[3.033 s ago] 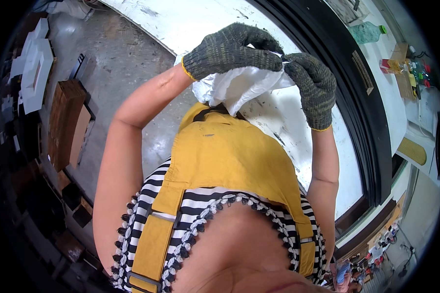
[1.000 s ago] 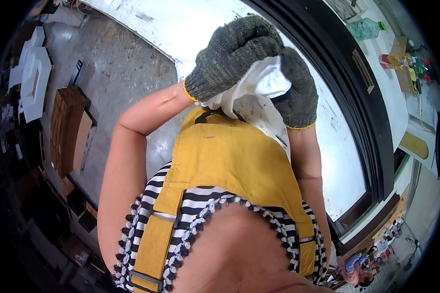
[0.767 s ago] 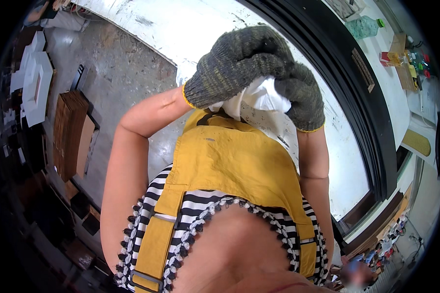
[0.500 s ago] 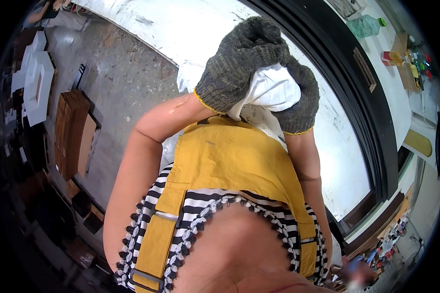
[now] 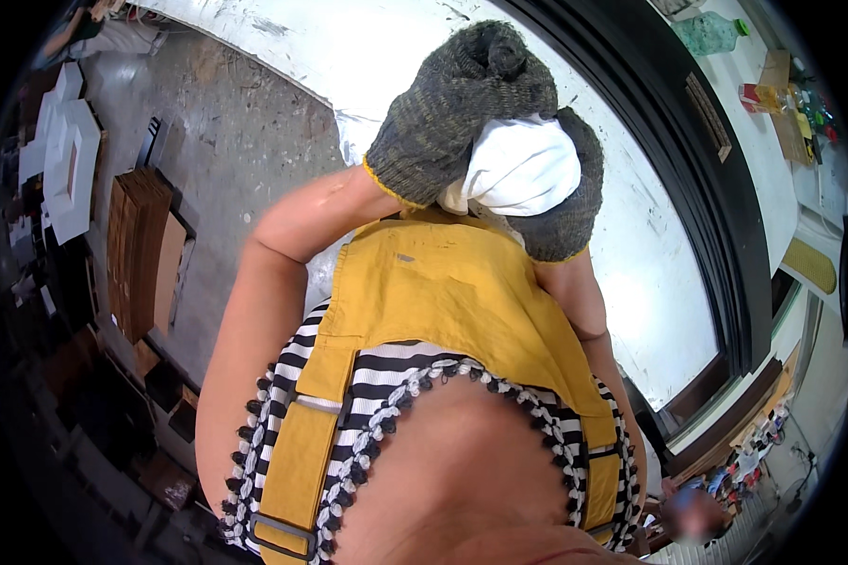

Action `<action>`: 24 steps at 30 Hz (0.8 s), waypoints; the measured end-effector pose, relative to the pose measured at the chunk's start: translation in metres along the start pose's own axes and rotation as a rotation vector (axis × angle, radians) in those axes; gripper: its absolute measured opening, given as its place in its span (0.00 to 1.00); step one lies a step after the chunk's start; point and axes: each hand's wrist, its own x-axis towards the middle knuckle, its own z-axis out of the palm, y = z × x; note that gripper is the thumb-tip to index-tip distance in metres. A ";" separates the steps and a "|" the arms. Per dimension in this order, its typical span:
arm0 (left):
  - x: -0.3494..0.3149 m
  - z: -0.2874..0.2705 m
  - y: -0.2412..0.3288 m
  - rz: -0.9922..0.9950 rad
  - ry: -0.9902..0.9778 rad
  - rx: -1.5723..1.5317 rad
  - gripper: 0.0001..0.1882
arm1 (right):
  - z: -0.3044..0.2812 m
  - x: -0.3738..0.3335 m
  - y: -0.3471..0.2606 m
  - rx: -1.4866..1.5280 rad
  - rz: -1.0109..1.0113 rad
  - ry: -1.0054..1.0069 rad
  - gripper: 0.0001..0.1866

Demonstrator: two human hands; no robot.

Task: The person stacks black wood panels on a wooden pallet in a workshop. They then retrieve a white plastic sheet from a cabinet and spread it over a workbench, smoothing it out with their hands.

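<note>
Both my hands wear dark grey knitted gloves with yellow cuffs. Between them is a bunched white cloth (image 5: 523, 169), crumpled into a rounded wad. My left hand (image 5: 466, 99) is curled over its upper left side, fingers bent. My right hand (image 5: 575, 202) wraps the cloth from the right and below, with most of its fingers hidden behind the wad. Both hands are in front of my yellow apron (image 5: 424, 282), above a white work surface (image 5: 645, 273) with scuffs and dark marks.
A long black frame (image 5: 669, 160) borders the white surface on the right. Beyond it are a green-tinted plastic bottle (image 5: 711, 35) and several smaller containers. At left, a stack of brown boards (image 5: 137, 254) and white panels (image 5: 71, 160) stand on the stained concrete floor (image 5: 226, 141).
The cloth has been bunched rounder and its loose lower end has drawn up. My right hand has shifted slightly left; my left hand has moved slightly up and left.
</note>
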 end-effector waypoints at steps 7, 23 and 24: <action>0.018 -0.031 0.014 0.037 -0.230 0.366 0.23 | -0.040 0.010 -0.009 -0.249 -0.341 0.251 0.17; 0.023 -0.025 0.020 0.032 -0.346 0.521 0.11 | -0.067 0.048 -0.061 0.200 0.243 -0.229 0.09; 0.021 -0.023 0.020 -0.050 -0.287 0.428 0.11 | -0.071 0.054 -0.070 0.195 0.373 -0.296 0.09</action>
